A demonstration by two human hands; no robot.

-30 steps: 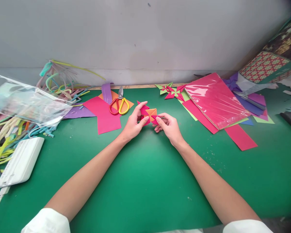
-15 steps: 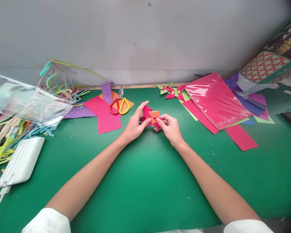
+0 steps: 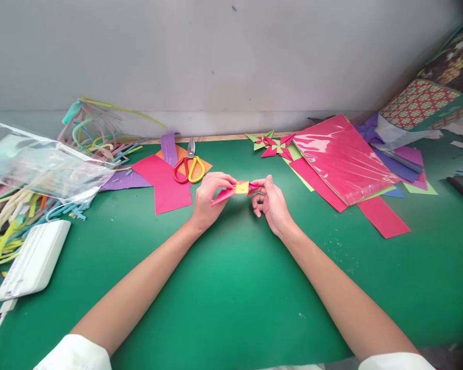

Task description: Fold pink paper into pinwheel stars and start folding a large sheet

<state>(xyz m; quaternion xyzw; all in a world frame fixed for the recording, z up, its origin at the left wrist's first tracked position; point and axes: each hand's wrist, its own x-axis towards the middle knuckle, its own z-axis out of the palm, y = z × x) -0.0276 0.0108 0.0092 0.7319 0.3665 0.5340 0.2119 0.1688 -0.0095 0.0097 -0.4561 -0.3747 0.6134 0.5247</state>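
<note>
Above the table, a small origami piece point(image 3: 242, 188) of red-pink paper with a yellow-orange middle is held between both hands. My left hand point(image 3: 210, 198) is closed on its left side, and a long pink point sticks out below the fingers. At the other end, the pink tip lies among the fingers of my right hand point(image 3: 272, 205). That hand's thumb points up, off the paper, while its lower fingers curl loosely. Scissors point(image 3: 189, 167) with one red and one yellow handle rest beyond my left hand, on red paper point(image 3: 170, 187) and orange paper.
Finished red and green paper stars point(image 3: 273, 146) lie at the back. Wrapped red paper point(image 3: 345, 159) sits at right over coloured sheets. At left are pipe cleaners point(image 3: 7, 221), a clear plastic bag point(image 3: 42, 159) and a white box-shaped device point(image 3: 33, 259) with a cable.
The origami piece has been tilted from upright to nearly flat. My left hand has turned over with its knuckles up, and my right thumb has lifted off the paper.
</note>
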